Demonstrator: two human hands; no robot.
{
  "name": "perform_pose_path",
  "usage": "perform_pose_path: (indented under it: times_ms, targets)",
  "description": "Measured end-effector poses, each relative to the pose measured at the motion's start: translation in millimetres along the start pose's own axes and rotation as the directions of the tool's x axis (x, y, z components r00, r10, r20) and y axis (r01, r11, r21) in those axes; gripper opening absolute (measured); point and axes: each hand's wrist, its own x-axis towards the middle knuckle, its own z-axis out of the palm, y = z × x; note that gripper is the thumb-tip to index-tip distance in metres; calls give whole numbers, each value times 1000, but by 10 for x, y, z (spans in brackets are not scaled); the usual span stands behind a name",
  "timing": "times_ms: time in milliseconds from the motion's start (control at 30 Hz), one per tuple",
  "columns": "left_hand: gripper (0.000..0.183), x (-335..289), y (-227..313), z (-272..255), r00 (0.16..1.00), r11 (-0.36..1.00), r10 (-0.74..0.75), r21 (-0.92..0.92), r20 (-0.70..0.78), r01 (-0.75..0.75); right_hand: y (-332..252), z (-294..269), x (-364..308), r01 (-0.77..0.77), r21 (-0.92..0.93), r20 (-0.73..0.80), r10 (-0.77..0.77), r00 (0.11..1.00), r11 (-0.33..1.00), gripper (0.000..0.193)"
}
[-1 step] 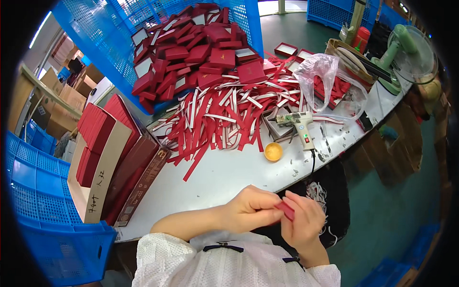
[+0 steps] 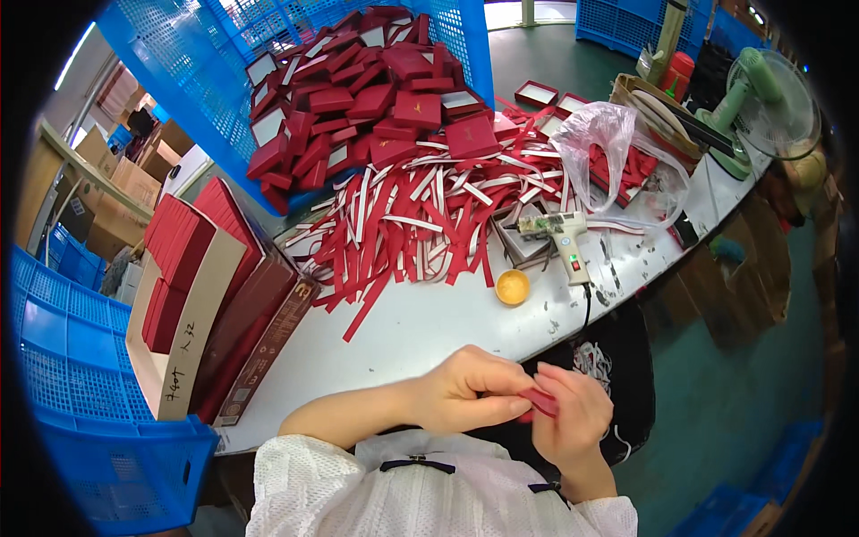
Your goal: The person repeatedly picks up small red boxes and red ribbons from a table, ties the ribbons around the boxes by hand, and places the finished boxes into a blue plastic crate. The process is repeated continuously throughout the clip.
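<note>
In front of my chest I hold a small red strip, apparently ribbon, between both hands. My left hand pinches its left end between thumb and fingers. The fingers of my right hand are closed around the other end, hiding part of it. Beyond my hands, a tangled heap of red and white ribbon strips covers the middle of the table. Nearest my hands on the tabletop are a small yellow cup and a white glue gun, its cord hanging over the edge.
A blue crate holding many small dark red boxes stands behind the ribbons. Left are cartons of red pieces and more blue crates. A clear plastic bag and green fan occupy the table's right end.
My right hand has shifted slightly to the right. The red strip between my hands looks a little more bent, and more of it shows.
</note>
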Motion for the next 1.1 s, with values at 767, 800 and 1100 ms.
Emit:
perform_pose_path:
  times_ms: [767, 800, 1100]
  targets:
    - [70, 819, -1584, -3506, 114, 875, -76, -12, -991, 484, 410, 171, -469, -738, 674, 623, 554, 552, -23, 44]
    - [67, 832, -1592, -3512, 97, 857, -57, 1, -994, 516, 394, 196, -447, -740, 672, 633, 534, 561, -20, 45]
    - [22, 505, -1310, -3240, 380, 983, -146, -178, -913, -50, 334, 212, -526, -793, 604, 685, 558, 469, -75, 42]
